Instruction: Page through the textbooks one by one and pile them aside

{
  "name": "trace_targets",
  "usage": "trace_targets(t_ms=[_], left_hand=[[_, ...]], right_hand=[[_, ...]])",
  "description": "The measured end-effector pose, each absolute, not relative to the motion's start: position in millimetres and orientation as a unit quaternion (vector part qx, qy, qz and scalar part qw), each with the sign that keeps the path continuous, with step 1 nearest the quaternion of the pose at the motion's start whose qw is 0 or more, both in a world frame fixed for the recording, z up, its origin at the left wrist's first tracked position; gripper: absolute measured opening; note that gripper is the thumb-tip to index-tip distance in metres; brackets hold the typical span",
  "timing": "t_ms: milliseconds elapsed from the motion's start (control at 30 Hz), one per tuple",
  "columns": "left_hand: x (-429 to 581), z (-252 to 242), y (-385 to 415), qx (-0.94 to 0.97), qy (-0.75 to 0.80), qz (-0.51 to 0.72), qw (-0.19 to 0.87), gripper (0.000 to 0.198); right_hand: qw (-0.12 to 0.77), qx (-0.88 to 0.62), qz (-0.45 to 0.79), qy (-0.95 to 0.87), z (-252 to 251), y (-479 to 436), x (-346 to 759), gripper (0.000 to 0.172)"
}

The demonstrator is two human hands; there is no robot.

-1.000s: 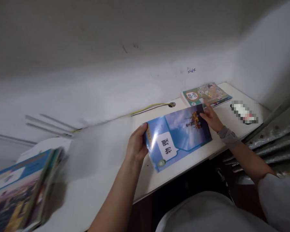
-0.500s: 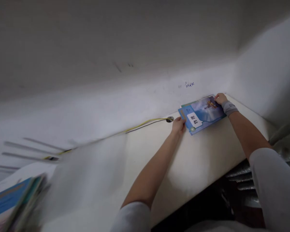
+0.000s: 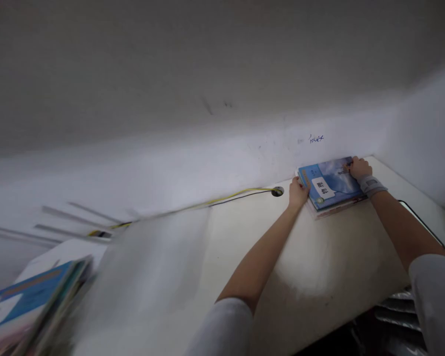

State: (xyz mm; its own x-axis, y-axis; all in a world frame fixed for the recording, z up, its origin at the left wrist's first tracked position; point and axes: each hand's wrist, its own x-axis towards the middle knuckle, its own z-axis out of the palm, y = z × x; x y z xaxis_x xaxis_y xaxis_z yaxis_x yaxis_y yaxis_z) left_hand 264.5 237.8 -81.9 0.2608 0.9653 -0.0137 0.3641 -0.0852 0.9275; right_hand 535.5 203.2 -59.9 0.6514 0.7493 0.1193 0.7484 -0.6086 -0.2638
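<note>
A blue book (image 3: 330, 184) with a white label lies flat on top of another book, whose edge (image 3: 335, 211) shows beneath it, in the far right corner of the white desk (image 3: 319, 267) against the wall. My left hand (image 3: 298, 192) grips the blue book's left edge. At the book's far right corner rests my right hand (image 3: 358, 167), fingers on the cover, with a grey band on that wrist. Both arms are stretched out across the desk.
A yellow and a dark cable (image 3: 226, 199) run along the wall into a round hole (image 3: 278, 191) in the desk. A blurred stack of books (image 3: 25, 306) lies at the near left. A dark flat object (image 3: 421, 222) sits by the right edge.
Both hands carried the blue book from the middle of the desk to the far right corner and laid it on the other book there. The view shifted.
</note>
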Motion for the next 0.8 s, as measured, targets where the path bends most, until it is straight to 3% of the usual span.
trace_targets(t_ms=[100, 267, 367, 500, 633, 800], left_hand=[[251.9, -72.1, 234.0, 0.661, 0.495, 0.352, 0.44, 0.05], [164.8, -46.6, 218.2, 0.71, 0.451, 0.365, 0.399, 0.028], [82.2, -38.0, 198.8, 0.719, 0.483, 0.371, 0.335, 0.035], [-7.4, -36.1, 161.8, 0.579, 0.6, 0.418, 0.361, 0.037], [-45.3, -36.6, 125.6, 0.54, 0.611, 0.434, 0.382, 0.037], [-54.0, -29.4, 100.1, 0.51, 0.599, 0.453, 0.419, 0.036]], right_hand=[[0.14, -0.89, -0.028, -0.434, -47.5, 199.4, 520.9, 0.042], [0.216, -0.773, -0.112, -0.586, -32.8, 179.7, 448.7, 0.041], [0.21, -0.664, -0.074, -0.714, -46.2, 140.7, 379.2, 0.035], [0.143, -0.514, -0.002, -0.846, -71.8, 71.9, 300.9, 0.033], [0.093, -0.508, 0.016, -0.856, -84.4, 34.2, 267.6, 0.031], [0.131, -0.53, 0.006, -0.838, -102.1, 29.1, 270.7, 0.037]])
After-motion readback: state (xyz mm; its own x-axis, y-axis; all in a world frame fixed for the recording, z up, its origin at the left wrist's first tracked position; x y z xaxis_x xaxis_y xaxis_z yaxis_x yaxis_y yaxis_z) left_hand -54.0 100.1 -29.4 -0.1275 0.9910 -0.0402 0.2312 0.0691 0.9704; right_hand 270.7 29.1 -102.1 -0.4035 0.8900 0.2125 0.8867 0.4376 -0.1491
